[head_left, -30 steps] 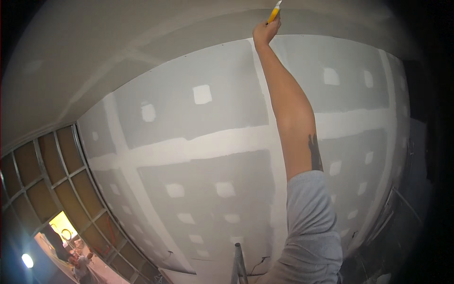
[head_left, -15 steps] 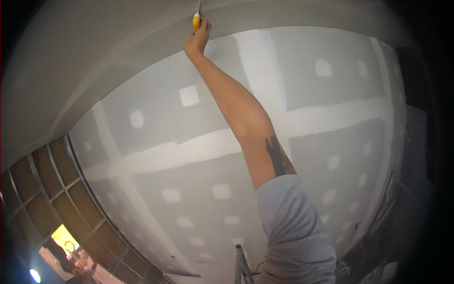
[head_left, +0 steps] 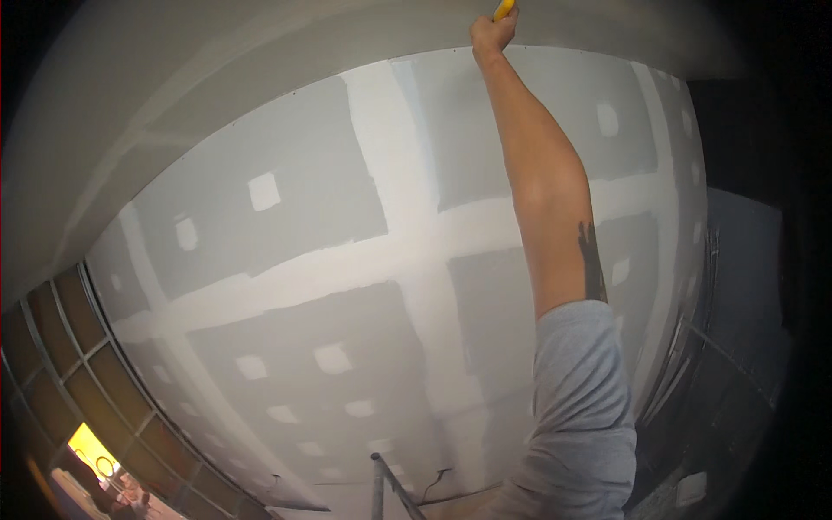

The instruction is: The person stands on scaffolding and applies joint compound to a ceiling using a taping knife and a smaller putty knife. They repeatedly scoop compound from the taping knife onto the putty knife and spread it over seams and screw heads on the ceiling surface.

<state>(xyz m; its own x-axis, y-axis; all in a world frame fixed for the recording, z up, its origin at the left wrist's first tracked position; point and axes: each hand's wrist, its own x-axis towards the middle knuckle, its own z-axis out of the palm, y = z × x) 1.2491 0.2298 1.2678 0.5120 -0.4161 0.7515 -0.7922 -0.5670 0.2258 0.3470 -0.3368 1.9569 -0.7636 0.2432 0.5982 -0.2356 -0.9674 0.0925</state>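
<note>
My right hand (head_left: 495, 35) is raised high at the top edge, on a bare arm with a grey short sleeve (head_left: 582, 390). Its fingers are closed around the yellow handle of a putty knife (head_left: 503, 9). The blade lies beyond the upper edge of the picture. Just behind the hand, the grey ceiling surface (head_left: 347, 30) meets the top of the plasterboard wall (head_left: 303, 139). White bands of filler (head_left: 390, 173) cover the wall's joints, and white patches dot the boards. My left hand is out of sight.
Below me, grey metal tubes (head_left: 379, 485), perhaps a ladder top, rise at the lower edge. A metal stud frame (head_left: 74, 347) stands at the left, near a bright yellow-lit opening (head_left: 93, 451). Cables (head_left: 433, 484) hang low at the wall. Long thin pieces (head_left: 685, 355) lean at the right.
My right hand has moved right and farther up with the putty knife, so its blade has left the picture. The whole view has shifted, and the wall appears farther left.
</note>
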